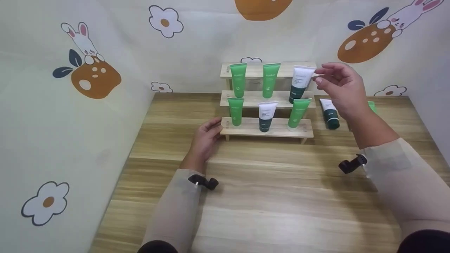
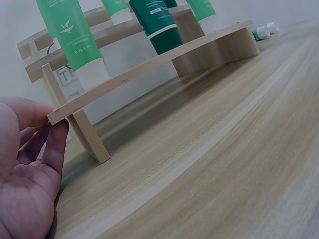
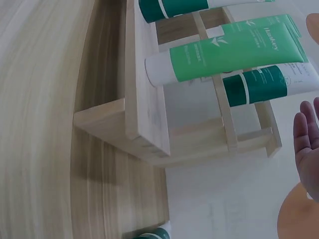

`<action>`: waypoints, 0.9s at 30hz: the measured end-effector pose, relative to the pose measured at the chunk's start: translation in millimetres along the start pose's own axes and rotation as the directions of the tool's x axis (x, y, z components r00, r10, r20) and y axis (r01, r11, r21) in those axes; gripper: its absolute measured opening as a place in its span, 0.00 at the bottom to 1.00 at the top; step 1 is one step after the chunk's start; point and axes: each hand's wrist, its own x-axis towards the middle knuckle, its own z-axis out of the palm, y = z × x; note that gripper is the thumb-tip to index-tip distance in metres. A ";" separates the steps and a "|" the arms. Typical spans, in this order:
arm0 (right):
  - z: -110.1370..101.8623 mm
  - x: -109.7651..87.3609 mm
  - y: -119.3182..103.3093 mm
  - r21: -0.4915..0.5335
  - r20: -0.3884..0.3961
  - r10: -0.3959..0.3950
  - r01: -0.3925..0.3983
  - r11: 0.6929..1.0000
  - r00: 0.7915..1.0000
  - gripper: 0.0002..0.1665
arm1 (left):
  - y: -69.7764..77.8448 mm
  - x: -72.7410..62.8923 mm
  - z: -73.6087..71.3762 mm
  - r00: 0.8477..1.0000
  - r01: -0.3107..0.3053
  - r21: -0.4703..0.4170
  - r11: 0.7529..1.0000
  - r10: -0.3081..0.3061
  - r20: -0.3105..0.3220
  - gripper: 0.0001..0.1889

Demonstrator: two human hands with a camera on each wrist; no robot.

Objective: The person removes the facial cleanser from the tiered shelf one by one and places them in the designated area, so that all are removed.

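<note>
A three-tier wooden display stand (image 1: pixel 242 131) holds several upright tubes. On its middle tier are two green tubes (image 1: pixel 269 80) and, at the right, a white-and-dark-green tube (image 1: pixel 301 84). Two more green tubes (image 2: pixel 77 37) flank a second white-and-dark-green tube (image 1: pixel 266 117) on the lowest tier. My left hand (image 1: pixel 207 137) pinches the left end of that lowest tier, thumb at the top edge and fingers underneath. Beside the top of the right-hand middle-tier tube, my right hand (image 1: pixel 342 86) is raised with extended fingers; the right wrist view shows no grip on the tube.
Right of the stand, a white-and-dark-green tube (image 1: pixel 330 115) lies on the wood-grain table (image 1: pixel 253 189). A green tube (image 1: pixel 372 106) there is mostly hidden behind my right forearm. A patterned cloth (image 1: pixel 197 52) with flowers and rabbits hangs behind the stand.
</note>
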 end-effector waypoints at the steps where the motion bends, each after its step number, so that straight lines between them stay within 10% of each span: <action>1: 1.7 0.8 -0.2 0.002 0.002 -0.014 0.014 1.000 1.000 0.28 | 0.2 0.0 0.1 1.000 0.002 -0.002 1.000 -0.002 0.001 0.21; 27: 19.7 12.1 7.8 -0.147 -0.004 0.041 -0.041 0.988 0.999 0.31 | 1.6 -0.8 1.0 1.000 0.004 -0.001 1.000 -0.004 -0.002 0.22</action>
